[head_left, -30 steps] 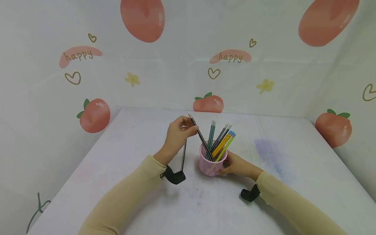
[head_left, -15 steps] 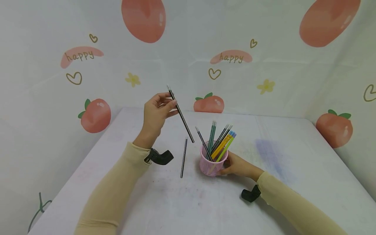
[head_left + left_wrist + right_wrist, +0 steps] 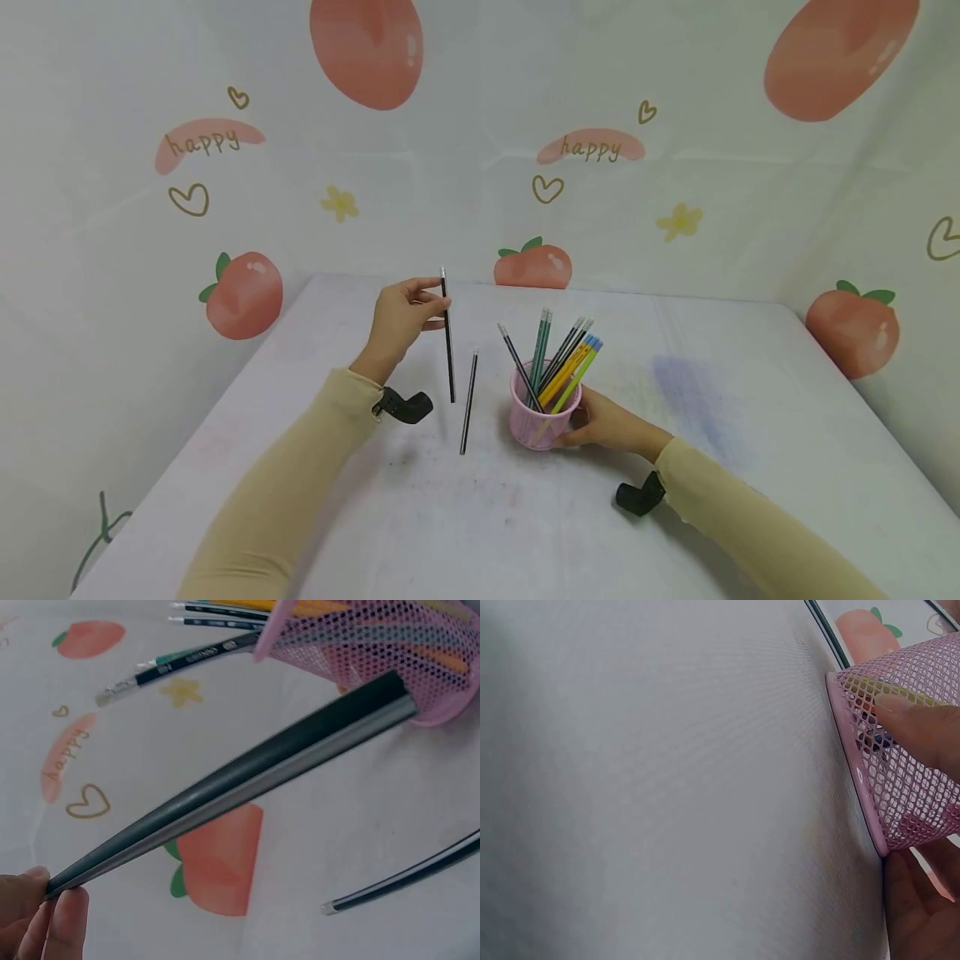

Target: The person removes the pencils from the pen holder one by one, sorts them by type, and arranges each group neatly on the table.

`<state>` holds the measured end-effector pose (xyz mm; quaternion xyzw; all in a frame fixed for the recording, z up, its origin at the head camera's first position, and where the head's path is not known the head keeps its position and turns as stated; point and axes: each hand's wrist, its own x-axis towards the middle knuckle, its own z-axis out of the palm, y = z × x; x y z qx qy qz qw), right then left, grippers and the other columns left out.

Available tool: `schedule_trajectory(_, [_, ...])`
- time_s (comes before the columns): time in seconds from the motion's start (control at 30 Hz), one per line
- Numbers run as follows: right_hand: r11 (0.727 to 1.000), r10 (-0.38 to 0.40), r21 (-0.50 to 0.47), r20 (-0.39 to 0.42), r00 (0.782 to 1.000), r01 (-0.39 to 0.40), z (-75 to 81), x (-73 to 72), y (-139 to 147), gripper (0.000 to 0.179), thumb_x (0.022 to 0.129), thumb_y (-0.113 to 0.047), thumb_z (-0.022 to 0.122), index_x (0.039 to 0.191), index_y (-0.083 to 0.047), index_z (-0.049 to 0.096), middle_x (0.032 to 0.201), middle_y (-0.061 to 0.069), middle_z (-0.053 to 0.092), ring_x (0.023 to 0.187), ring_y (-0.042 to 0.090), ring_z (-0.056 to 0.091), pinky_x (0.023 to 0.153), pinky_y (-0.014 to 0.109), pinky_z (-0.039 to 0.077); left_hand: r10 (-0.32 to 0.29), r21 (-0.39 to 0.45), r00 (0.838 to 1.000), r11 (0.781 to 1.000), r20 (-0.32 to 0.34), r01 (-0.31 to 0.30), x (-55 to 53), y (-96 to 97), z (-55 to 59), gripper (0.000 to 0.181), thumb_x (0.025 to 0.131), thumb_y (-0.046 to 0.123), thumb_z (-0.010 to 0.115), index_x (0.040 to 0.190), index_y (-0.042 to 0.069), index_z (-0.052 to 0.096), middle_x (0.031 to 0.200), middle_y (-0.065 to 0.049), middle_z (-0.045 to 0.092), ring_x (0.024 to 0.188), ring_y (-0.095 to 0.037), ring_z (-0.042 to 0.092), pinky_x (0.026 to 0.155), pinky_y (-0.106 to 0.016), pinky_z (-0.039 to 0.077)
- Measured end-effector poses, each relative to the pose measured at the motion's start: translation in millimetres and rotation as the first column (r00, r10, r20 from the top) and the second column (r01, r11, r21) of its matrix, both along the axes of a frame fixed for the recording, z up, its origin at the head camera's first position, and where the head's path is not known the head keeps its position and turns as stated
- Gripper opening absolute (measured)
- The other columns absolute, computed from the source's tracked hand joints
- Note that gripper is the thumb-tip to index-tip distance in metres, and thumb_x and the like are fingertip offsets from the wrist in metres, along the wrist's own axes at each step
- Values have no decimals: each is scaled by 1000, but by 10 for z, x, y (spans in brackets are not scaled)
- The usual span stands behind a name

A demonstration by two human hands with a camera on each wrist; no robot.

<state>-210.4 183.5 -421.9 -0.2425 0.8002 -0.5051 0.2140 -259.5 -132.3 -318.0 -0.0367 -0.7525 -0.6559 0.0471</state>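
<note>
Between thumb and fingertips, my left hand (image 3: 401, 321) pinches a black pencil (image 3: 449, 354) near its eraser end. That pencil hangs almost upright, its lower end pointing down over the table, left of the cup. A second black pencil (image 3: 468, 408) lies on the table between the held one and the pink mesh pencil cup (image 3: 542, 432). My right hand (image 3: 611, 425) grips the cup low on its right side; in the right wrist view the thumb (image 3: 915, 731) presses the mesh wall. Dark green, black, yellow and lime pencils (image 3: 570, 367) stand in the cup, eraser ends up.
A pale tabletop (image 3: 525, 533) with a bluish smudge (image 3: 690, 400) on the right surrounds the cup. Behind it hangs a white backdrop (image 3: 450, 167) printed with fruit and hearts. Black wrist cameras (image 3: 405, 406) are strapped at both sleeves.
My left hand has drawn a black pencil up out of the cup and leftward, then lowered it, turning it more upright. The right hand has stayed on the cup.
</note>
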Motion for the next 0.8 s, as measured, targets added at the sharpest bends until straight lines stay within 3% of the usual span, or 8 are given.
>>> schedule_trajectory(0.23, [1000, -12, -11, 28, 1000, 12, -11, -4, -6, 94, 78, -10, 80, 150, -1, 21, 151, 21, 35, 139, 40, 32, 114, 56, 25, -24, -93, 993, 995, 115, 35, -39, 12, -275, 43, 87, 3, 70, 129, 1, 60, 101, -17, 65, 78, -13, 69, 71, -28, 60])
schedule_trajectory(0.43, [1000, -10, -5, 16, 1000, 10, -11, -2, 0, 92, 79, -12, 80, 149, 0, 23, 150, 22, 36, 138, 41, 34, 113, 57, 26, -45, -131, 980, 989, 196, 71, -54, 31, -488, 44, 87, 2, 70, 129, -2, 59, 101, -17, 67, 78, -17, 69, 70, -28, 60])
schedule_trajectory(0.63, [1000, -13, -9, 28, 1000, 14, -13, 2, -9, 93, 78, -12, 81, 149, -2, 23, 151, 20, 36, 139, 40, 33, 113, 56, 26, -39, -201, 967, 975, 252, 92, -63, 55, -665, 43, 86, 3, 71, 127, -1, 60, 105, -19, 68, 78, -13, 68, 69, -26, 60])
schedule_trajectory(0.8, [1000, -13, -10, 30, 999, 13, -11, 0, -13, 94, 78, -12, 81, 150, -2, 22, 152, 19, 34, 141, 39, 31, 114, 56, 24, -24, -274, 957, 956, 288, 106, -77, 89, -788, 41, 84, 2, 73, 123, -2, 63, 102, -19, 70, 68, -10, 65, 62, -23, 58])
